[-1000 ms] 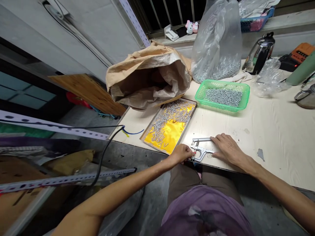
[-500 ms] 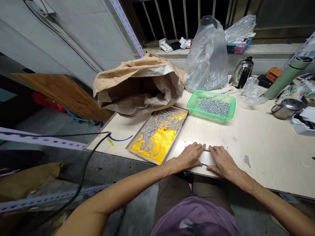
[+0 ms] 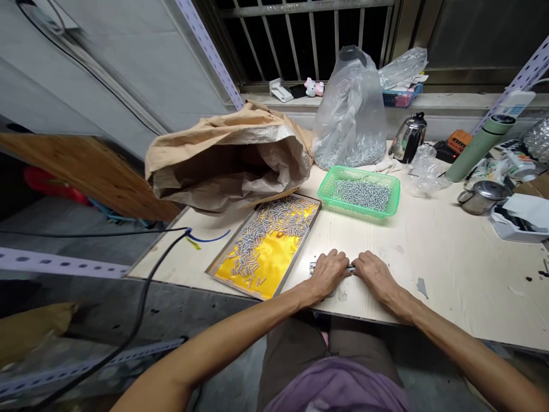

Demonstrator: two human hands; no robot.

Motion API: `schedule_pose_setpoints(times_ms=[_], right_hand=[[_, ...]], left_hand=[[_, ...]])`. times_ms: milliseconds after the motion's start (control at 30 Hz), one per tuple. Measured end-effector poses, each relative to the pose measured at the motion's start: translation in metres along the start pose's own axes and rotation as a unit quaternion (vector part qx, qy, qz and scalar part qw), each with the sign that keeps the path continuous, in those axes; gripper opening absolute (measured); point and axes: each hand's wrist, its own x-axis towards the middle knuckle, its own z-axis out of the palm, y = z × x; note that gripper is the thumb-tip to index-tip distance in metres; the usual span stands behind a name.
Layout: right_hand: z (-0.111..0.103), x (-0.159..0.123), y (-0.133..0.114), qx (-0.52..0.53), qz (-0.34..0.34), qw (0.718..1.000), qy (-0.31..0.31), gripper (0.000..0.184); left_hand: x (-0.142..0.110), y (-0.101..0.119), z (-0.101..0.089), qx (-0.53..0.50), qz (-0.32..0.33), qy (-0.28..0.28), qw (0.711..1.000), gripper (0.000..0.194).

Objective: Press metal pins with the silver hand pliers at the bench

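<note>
Nearest are the person's purple shirt [image 3: 338, 386] and dark trousers [image 3: 295, 355], below the near edge of the pale wooden desk [image 3: 463, 280]. Just inside that edge, the left hand [image 3: 329, 273] is closed over a metal tool [image 3: 313, 266], hiding most of it; the right hand [image 3: 375, 273] has its fingers bent at the tool's thin right end. The desk top carries small stains and a grey scrap [image 3: 422, 287], right of the hands.

Left of the hands lies a shallow tray [image 3: 274, 254] with a yellow bottom, partly covered in small metal pins. A black cable [image 3: 143, 297] crosses the desk's left corner. Farther back, a green basket [image 3: 358, 210] holds more pins, and a gaping brown paper bag [image 3: 223, 137] leans over the tray's far end. Behind stand a clear plastic bag [image 3: 349, 109], a kettle [image 3: 409, 137], a green flask [image 3: 478, 149] and a metal cup [image 3: 482, 197]. A sill [image 3: 450, 101] with small items runs beneath a barred, dark window [image 3: 300, 40]. Grey floor [image 3: 60, 214] shows at left, beside a wooden board [image 3: 94, 177].
</note>
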Motion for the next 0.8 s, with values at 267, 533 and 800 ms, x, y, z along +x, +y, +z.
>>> schedule_pose_setpoints(times_ms=[267,533,800], right_hand=[[-0.012,0.005,0.033,0.124,-0.06,0.99,0.014,0.035],[-0.015,0.041,0.039,0.012,0.017,1.0,0.001,0.019],[-0.004,0.047,-0.035,0.016,-0.204,0.979,-0.026,0.008]], left_hand=[[-0.018,0.008,0.038,-0.048,0.015,0.154,0.987,0.054],[-0.04,0.034,0.058,-0.121,0.148,0.114,0.975,0.05],[-0.042,0.033,0.052,-0.128,0.152,0.066,0.978,0.057]])
